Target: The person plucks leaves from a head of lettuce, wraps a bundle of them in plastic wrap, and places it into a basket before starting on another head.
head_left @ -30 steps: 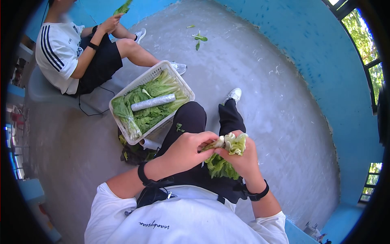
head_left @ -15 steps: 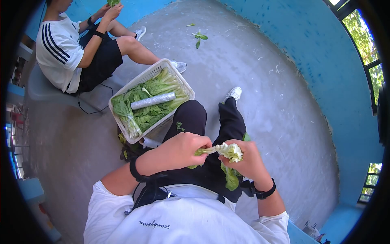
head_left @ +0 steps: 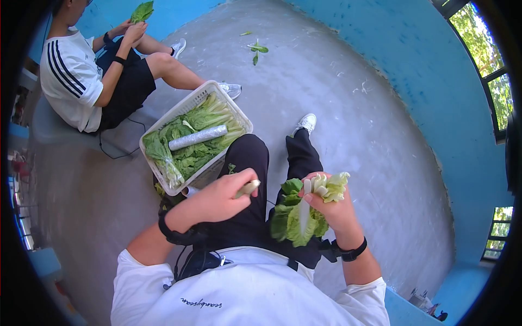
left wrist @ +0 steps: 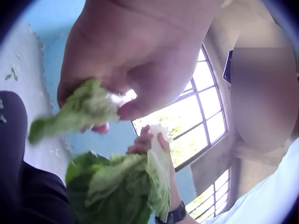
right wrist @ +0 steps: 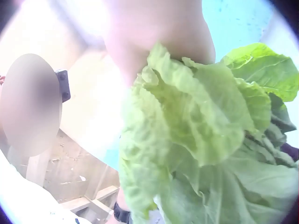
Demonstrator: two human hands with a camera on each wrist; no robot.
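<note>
In the head view my left hand [head_left: 220, 196] pinches a small pale-stemmed leaf [head_left: 248, 188], held apart from the bunch; the left wrist view shows its green part [left wrist: 77, 112] hanging from the curled fingers. My right hand [head_left: 334, 209] grips a bunch of leafy greens [head_left: 302, 221] round the white stems, with pale curled leaves [head_left: 334, 187] above the thumb and broad green leaves hanging below. Leaves [right wrist: 187, 121] fill much of the right wrist view and cover the right fingers there.
A white basket [head_left: 245, 119] of greens with a silvery wrapped roll [head_left: 197, 137] stands left of my knee. Beyond it a seated person [head_left: 70, 76] holds a leaf [head_left: 142, 12]. Loose leaves [head_left: 258, 49] lie on the floor [head_left: 326, 81]. A blue wall [head_left: 402, 65] curves along the right.
My left hand has moved left, away from the bunch, with the small leaf in it. The bunch in my right hand has turned, its broad leaves now facing the camera. The other person's hands have shifted left.
</note>
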